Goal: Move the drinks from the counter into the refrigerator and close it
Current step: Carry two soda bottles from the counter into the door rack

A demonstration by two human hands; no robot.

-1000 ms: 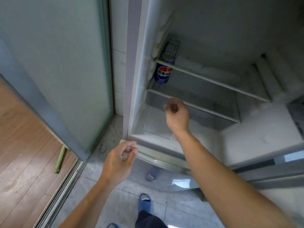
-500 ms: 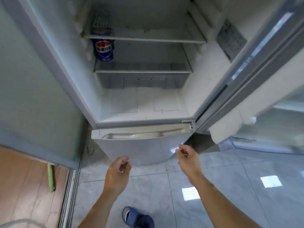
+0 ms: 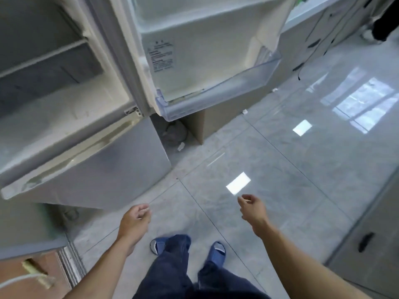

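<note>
While the refrigerator door stands open, your left hand and right hand hang loosely curled (holding nothing), so drinks and closing remain.

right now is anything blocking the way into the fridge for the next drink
Nothing visible does. The refrigerator door is swung wide open and the compartment floor shows bare. Both the left hand and right hand hold nothing; no drink is in view.

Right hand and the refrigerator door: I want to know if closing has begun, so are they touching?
Apart. The head view shows the right hand low over the floor tiles, with bare floor between it and the open refrigerator door; it holds nothing.
</note>
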